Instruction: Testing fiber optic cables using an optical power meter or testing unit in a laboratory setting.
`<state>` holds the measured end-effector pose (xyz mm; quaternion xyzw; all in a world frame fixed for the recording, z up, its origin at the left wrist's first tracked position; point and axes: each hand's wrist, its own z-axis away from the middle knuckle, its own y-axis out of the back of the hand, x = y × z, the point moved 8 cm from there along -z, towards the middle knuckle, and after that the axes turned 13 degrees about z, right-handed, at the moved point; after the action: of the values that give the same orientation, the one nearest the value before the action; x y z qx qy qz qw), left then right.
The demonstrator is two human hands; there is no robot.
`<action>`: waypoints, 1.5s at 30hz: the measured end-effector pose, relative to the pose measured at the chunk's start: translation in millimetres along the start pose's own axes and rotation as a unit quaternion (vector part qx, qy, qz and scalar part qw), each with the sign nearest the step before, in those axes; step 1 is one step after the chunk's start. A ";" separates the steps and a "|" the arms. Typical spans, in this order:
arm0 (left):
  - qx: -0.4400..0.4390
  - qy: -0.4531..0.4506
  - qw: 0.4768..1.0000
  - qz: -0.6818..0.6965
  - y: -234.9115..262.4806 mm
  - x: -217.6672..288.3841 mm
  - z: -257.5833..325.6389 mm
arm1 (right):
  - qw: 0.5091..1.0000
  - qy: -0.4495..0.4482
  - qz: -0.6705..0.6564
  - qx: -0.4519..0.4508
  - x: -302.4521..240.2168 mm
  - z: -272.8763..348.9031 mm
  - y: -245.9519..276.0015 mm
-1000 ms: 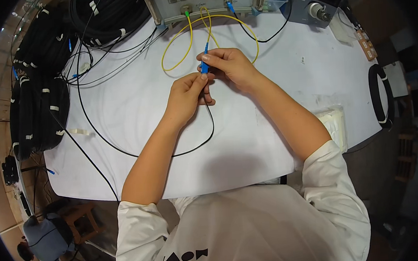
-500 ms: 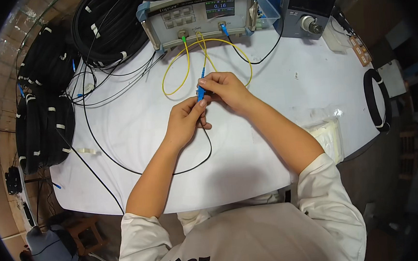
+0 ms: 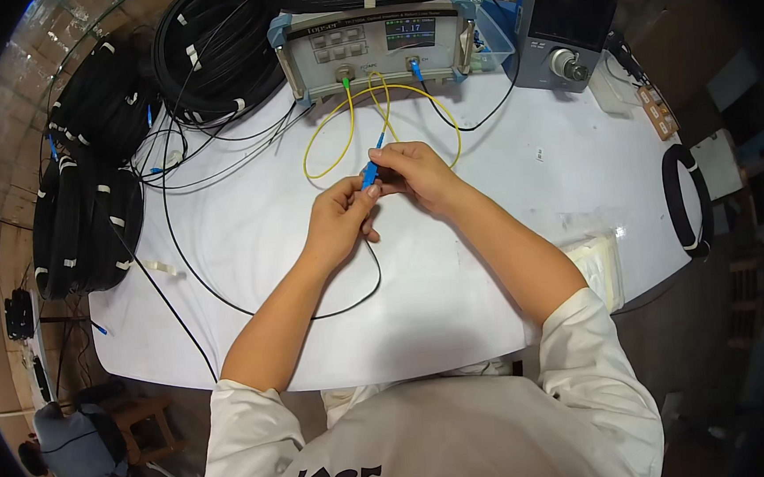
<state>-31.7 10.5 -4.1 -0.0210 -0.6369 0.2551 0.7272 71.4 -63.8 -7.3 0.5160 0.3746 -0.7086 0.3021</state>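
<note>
A white table [image 3: 493, 310] carries it all: a grey test instrument [image 3: 378, 48] at the far edge, a grey box with a knob [image 3: 562, 22] beside it. Black cable coils [image 3: 88, 215] crowd the left side, a yellow cable [image 3: 331, 140] loops mid-table, and a black cable ring [image 3: 689, 199] sits far right.

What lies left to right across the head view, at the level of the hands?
Black cable coils → left hand → blue connector → right hand → black loop at the table's right edge.

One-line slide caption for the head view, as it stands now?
Both hands, left hand and right hand, meet at a blue connector over a white table, yellow cable looping to a test instrument.
</note>
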 end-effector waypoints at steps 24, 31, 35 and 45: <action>-0.014 0.009 0.999 0.029 10.7 -4.8 -5.2 | 0.962 0.195 0.160 0.105 -16.1 17.9 -6.0; -0.083 0.060 0.989 0.106 10.2 -1.0 -4.9 | 0.990 0.137 0.025 0.030 -11.4 9.6 -1.6; -0.052 0.052 0.996 0.059 6.1 -5.0 -2.7 | 0.996 0.091 0.012 0.021 -2.3 3.4 1.9; -0.049 0.017 0.998 0.047 7.6 -8.3 -1.0 | 0.998 -0.023 0.052 -0.021 -0.8 3.7 2.1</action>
<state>-33.9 14.2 -14.6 -0.0910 -0.6347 0.2575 0.7229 71.5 -67.9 -6.3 0.5113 0.3554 -0.6958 0.3580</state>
